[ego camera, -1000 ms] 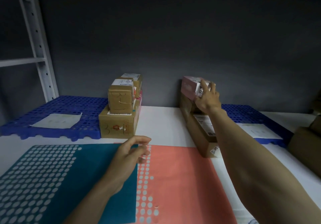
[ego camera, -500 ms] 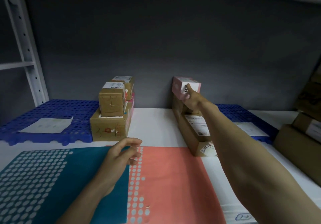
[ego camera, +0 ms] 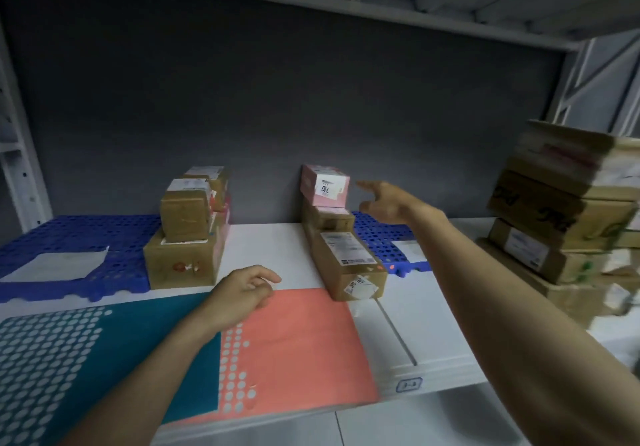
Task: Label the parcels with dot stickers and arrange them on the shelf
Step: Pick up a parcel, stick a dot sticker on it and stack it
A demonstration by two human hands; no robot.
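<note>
On the white shelf, a blue perforated tray bears stacked brown parcels, the left hand hovers loosely curled and empty over the sticker sheets, and the right hand, grip wide and empty, is just beside the pink parcel topping another stack.

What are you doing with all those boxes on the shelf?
A person is sorting parcels on a white metal shelf. The right hand is open in the air just right of a small pink cardboard box, which sits on top of a stack of brown cardboard boxes. Nothing is held. The left hand hovers, loosely curled, over a teal sticker sheet and a coral sticker sheet with dots. More brown parcels wait piled at the right.
</note>
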